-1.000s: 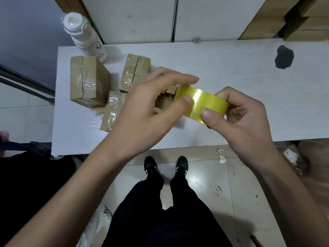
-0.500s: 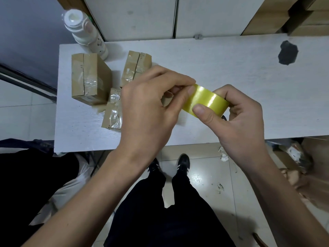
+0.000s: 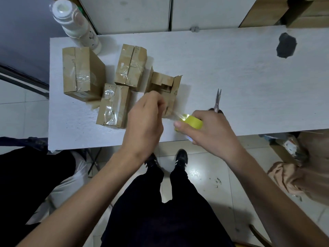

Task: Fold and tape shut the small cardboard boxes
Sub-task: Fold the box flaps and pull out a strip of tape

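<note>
Right hand (image 3: 210,132): yellow tape roll (image 3: 193,122) gripped at table (image 3: 231,77) near edge; left hand (image 3: 146,118): tape end pinched, at 9 o'clock of roll; unsealed cardboard box (image 3: 165,88) just beyond, at 12 o'clock

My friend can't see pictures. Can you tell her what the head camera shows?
A person's right hand holds a yellow tape roll while the left hand pulls its clear end toward an open cardboard box. Three taped boxes, scissors and a white bottle sit on the white table.

Left hand (image 3: 145,120) has pulled a tape strip (image 3: 175,115) off the lowered roll (image 3: 191,122)
</note>
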Tool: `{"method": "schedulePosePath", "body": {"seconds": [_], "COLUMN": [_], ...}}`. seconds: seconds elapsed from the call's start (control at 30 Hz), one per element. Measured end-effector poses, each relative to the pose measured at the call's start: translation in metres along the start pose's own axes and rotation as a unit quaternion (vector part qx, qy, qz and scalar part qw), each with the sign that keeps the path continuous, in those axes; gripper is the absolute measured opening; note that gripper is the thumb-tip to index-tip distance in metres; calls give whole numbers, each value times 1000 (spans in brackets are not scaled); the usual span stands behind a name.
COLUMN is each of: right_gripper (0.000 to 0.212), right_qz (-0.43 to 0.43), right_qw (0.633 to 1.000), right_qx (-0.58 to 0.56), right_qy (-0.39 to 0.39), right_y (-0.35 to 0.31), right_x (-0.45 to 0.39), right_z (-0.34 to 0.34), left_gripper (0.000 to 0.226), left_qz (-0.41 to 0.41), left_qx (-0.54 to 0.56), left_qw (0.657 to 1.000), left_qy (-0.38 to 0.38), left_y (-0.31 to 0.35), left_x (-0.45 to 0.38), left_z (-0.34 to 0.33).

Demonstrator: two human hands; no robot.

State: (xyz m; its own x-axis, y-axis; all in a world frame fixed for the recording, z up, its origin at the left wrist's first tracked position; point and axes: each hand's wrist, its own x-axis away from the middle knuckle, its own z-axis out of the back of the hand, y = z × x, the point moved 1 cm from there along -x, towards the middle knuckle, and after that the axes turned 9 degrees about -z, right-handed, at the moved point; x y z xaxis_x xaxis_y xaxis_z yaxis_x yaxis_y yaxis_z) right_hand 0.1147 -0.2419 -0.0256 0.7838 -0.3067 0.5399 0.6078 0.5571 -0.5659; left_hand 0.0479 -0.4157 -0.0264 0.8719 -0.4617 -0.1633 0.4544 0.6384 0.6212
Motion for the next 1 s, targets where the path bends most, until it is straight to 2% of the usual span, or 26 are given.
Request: {"method": "schedulePosePath", "body": {"seconds": [0.07, 0.1, 0.17, 0.2, 0.23, 0.3, 0.33, 0.37, 0.4, 0.5, 0.57, 0.67, 0.73, 0.8, 0.83, 1.0], "right_gripper": [31, 23, 18, 19, 25, 49, 60, 66, 68, 60, 46, 44, 55, 60, 61, 55], "right_qz": [42, 62, 54, 37, 23, 7, -20, -36, -38, 0, 13, -30, -96, -152, -158, -115], "right_qw": [987, 975, 954, 950, 961, 996, 995, 994, 997, 985, 978, 993, 993, 962, 950, 951], "right_qx": [-50, -88, -181, -208, -185, 25, 100, 101, 62, -43, -94, -66, 66, 224, 265, 276], "right_qy": [-146, -194, -234, -229, -204, -86, -17, 6, -18, -167, -184, -92, -14, 39, 50, 81], "right_y": [4, 7, 15, 18, 21, 21, 20, 21, 22, 21, 24, 32, 37, 36, 35, 26], "right_x": [-1, -2, -6, -11, -19, -34, -38, -40, -41, -39, -39, -52, -67, -75, -78, -94], "right_z": [7, 10, 15, 15, 12, 4, 3, 4, 7, 21, 32, 42, 40, 34, 33, 48], "left_gripper": [16, 15, 13, 12, 12, 18, 21, 22, 21, 18, 19, 19, 25, 30, 31, 33], "left_qz": [99, 156, 216, 202, 159, 62, 27, 7, 8, 106, 149, 175, 168, 152, 145, 195], "left_qx": [50, 102, 170, 152, 117, 39, 14, 4, 2, 30, 38, 72, 74, 62, 61, 37], "left_qw": [994, 982, 960, 966, 979, 997, 1000, 1000, 999, 993, 987, 982, 983, 986, 987, 980], "left_qy": [-16, -27, -47, -53, -52, -24, -2, 20, 38, 50, 38, 12, 6, 20, 25, 10], "left_y": [-22, -31, -39, -37, -31, -17, -14, -14, -17, -44, -58, -62, -55, -48, -47, -59], "left_x": [-8, -13, -19, -21, -23, -25, -27, -30, -33, -43, -48, -53, -56, -62, -66, -73], "left_z": [-3, -3, -1, 2, 5, 13, 15, 16, 16, 9, 1, -13, -22, -29, -32, -55]}}
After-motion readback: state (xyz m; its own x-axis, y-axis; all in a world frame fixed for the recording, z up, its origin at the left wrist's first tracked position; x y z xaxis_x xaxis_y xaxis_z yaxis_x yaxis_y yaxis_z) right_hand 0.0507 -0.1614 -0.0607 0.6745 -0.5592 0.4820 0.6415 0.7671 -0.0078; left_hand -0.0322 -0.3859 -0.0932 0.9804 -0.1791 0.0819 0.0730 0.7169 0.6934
